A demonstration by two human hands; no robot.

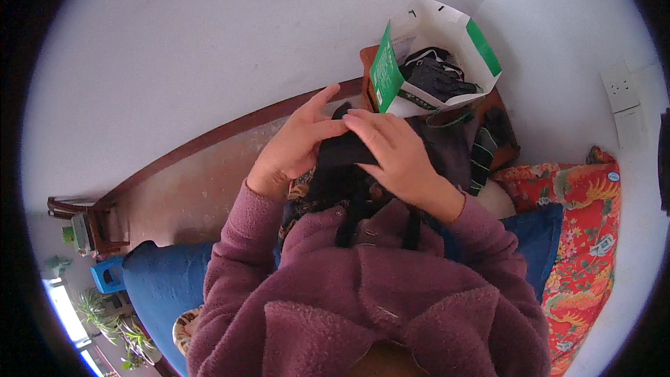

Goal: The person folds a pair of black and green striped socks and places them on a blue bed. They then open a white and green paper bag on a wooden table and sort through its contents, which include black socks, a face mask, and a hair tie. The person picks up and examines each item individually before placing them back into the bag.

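My left hand (288, 146) is raised over my lap, its index finger and thumb spread apart. My right hand (400, 159) reaches in from the other side, and its fingertips meet the left thumb. Its own thumb is apart from the fingers. Black cloth (340, 152) shows behind and below both hands, with a narrow dark tip rising between the left index finger and thumb. Whether either hand grips this cloth is hidden. Patterned dark fabric (301, 186) lies beside the left wrist.
A white and green paper bag (387, 81) holding dark clothing (437, 76) stands on brown wooden furniture (505, 141). A striped dark cloth (484, 154) hangs beside it. Red floral bedding (581, 251) and blue fabric (536, 238) lie right. A blue stool (108, 276) and plants (99, 311) stand left.
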